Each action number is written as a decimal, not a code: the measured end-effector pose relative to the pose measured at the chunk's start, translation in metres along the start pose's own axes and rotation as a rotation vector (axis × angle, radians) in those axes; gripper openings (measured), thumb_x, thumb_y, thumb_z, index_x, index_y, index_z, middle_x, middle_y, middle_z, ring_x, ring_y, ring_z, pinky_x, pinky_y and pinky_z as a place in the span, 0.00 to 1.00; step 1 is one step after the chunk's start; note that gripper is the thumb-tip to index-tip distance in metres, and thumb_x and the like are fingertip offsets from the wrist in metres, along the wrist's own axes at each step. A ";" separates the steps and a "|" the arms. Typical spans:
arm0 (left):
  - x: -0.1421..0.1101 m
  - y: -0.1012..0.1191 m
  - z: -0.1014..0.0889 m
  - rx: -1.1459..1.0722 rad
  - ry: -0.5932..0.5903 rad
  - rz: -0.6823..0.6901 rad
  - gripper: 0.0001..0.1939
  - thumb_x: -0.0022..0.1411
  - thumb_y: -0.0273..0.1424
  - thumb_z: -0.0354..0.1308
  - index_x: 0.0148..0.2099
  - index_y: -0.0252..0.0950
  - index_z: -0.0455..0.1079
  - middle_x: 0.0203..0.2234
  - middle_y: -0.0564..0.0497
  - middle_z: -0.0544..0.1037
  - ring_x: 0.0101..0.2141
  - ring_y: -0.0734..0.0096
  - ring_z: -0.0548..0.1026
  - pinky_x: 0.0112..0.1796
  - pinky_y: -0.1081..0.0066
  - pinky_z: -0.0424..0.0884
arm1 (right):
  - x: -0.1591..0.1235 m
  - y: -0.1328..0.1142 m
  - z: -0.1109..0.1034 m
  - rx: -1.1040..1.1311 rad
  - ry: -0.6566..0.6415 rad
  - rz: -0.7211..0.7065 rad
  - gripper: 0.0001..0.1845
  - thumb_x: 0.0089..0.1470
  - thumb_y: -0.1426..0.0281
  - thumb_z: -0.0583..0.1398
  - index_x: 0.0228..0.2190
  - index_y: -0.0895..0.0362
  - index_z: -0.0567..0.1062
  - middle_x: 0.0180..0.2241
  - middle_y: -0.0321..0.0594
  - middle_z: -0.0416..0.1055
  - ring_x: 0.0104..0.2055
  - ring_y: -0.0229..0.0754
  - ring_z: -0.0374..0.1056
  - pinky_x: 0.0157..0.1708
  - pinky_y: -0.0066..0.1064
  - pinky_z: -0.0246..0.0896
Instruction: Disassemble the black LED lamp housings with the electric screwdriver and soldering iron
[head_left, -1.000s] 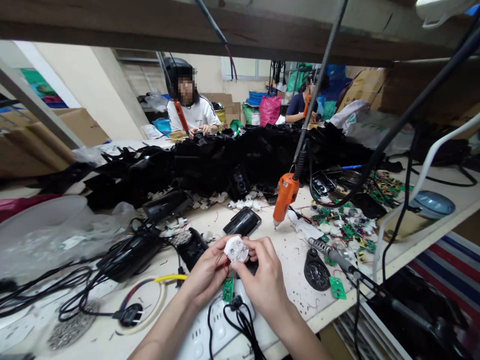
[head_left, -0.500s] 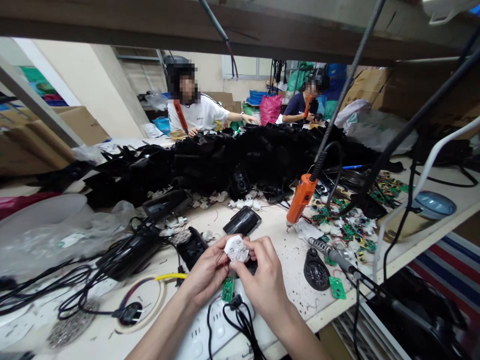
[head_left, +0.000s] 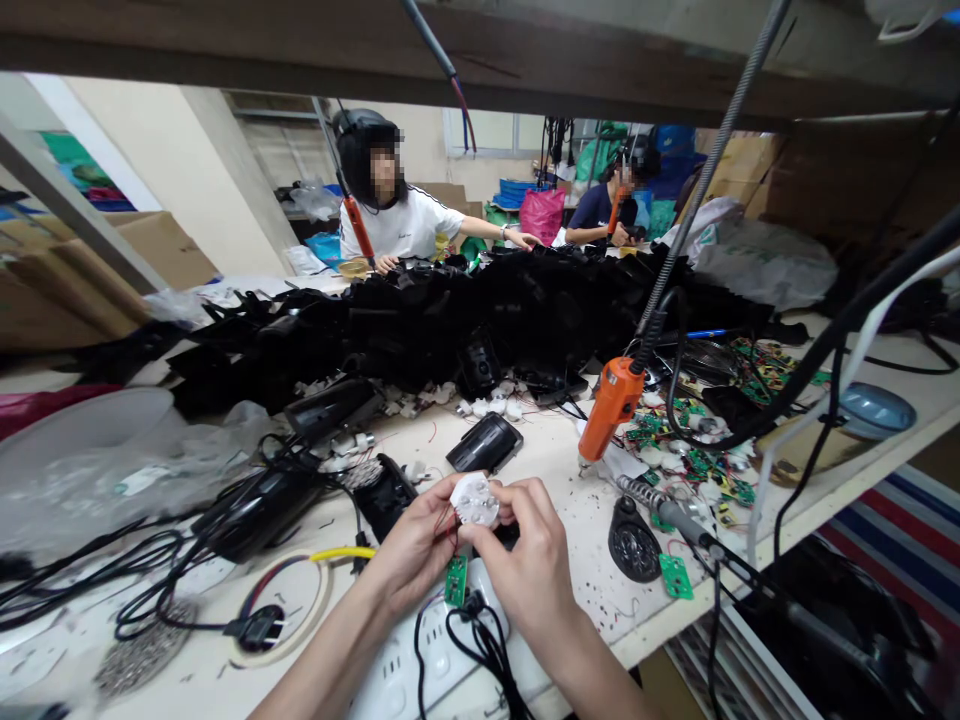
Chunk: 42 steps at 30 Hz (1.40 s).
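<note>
Between my two hands is a small white plastic part [head_left: 477, 499], roughly round, with several raised round spots on its face. My left hand [head_left: 421, 535] grips its left edge with the fingers closed. The thumb and fingers of my right hand [head_left: 531, 530] pinch its right edge. Thin red wires run down by my left fingers, and a small green circuit board [head_left: 455, 580] hangs just below them. Under my hands lies a white power strip [head_left: 427, 645] with black cords plugged in. A black plastic housing [head_left: 485, 442] rests on the table just beyond my fingers.
An orange electric screwdriver [head_left: 611, 408] hangs at the right. Near it are a soldering iron [head_left: 686, 525], a black oval part [head_left: 634, 540] and loose circuit boards [head_left: 712, 465]. A heap of black housings [head_left: 420, 320] spans the back; two co-workers sit behind it. Cables [head_left: 161, 570] lie left.
The orange screwdriver and its cable have shifted a little to the right. The white part is slightly turned in my fingers. A co-worker's arm across the heap reaches further right.
</note>
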<state>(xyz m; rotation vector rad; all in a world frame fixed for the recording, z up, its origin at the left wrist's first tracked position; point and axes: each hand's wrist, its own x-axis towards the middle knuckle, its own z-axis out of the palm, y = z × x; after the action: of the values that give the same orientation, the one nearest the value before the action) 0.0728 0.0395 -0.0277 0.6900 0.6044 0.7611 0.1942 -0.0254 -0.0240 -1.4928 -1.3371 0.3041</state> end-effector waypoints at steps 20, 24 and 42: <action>0.002 0.001 0.015 0.667 0.018 0.143 0.19 0.54 0.38 0.65 0.46 0.35 0.70 0.27 0.53 0.73 0.25 0.71 0.70 0.28 0.72 0.66 | 0.000 0.020 -0.024 -0.165 -0.173 0.121 0.15 0.43 0.76 0.68 0.37 0.57 0.77 0.35 0.41 0.66 0.42 0.50 0.65 0.44 0.45 0.65; 0.007 -0.002 0.016 1.028 0.051 0.358 0.12 0.54 0.34 0.64 0.41 0.35 0.74 0.30 0.50 0.74 0.28 0.70 0.70 0.30 0.72 0.66 | -0.001 0.033 -0.034 -0.201 -0.198 0.079 0.23 0.44 0.78 0.67 0.44 0.55 0.75 0.39 0.42 0.67 0.44 0.51 0.64 0.46 0.45 0.64; 0.016 0.004 0.019 1.474 -0.116 0.438 0.12 0.60 0.25 0.58 0.47 0.35 0.74 0.42 0.46 0.79 0.46 0.62 0.73 0.49 0.65 0.67 | -0.006 0.062 -0.029 -0.154 -0.159 0.012 0.14 0.45 0.79 0.64 0.35 0.55 0.72 0.36 0.40 0.66 0.42 0.47 0.65 0.44 0.40 0.64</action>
<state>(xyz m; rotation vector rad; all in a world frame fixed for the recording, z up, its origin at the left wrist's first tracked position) 0.0933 0.0476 -0.0168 2.2576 0.8805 0.5632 0.2490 -0.0344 -0.0643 -1.6325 -1.5061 0.3394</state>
